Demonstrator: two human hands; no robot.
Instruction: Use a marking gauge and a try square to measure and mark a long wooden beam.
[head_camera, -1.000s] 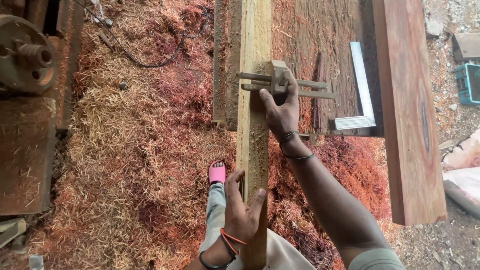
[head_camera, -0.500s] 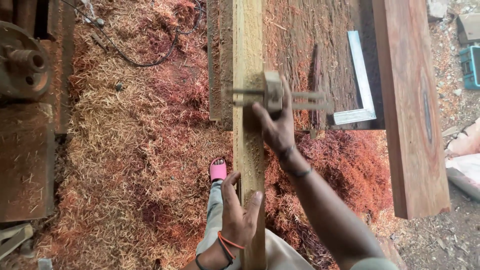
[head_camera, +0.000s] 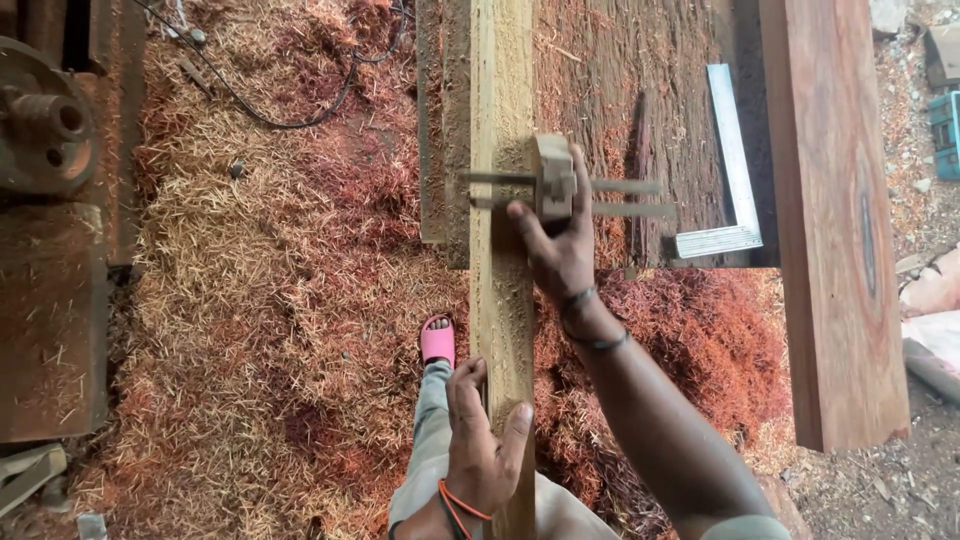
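A long pale wooden plank (head_camera: 503, 110) runs away from me, one end resting on a dark workbench (head_camera: 640, 90). My right hand (head_camera: 556, 245) grips a wooden marking gauge (head_camera: 553, 183), its block pressed against the plank's right edge and its two thin rods lying across the plank. My left hand (head_camera: 482, 445) clasps the near end of the plank, thumb on top and fingers wrapped round the left side. Both wrists wear bands.
A metal try square (head_camera: 732, 180) lies on the bench. A broad reddish board (head_camera: 835, 220) lies at the right. Wood shavings (head_camera: 270, 300) cover the floor, with a black cable (head_camera: 290, 115), a rusty machine (head_camera: 50, 200) at the left and my pink sandal (head_camera: 436, 341).
The marking gauge and my right hand have slid a little toward me along the plank. My left hand keeps its hold on the near end.
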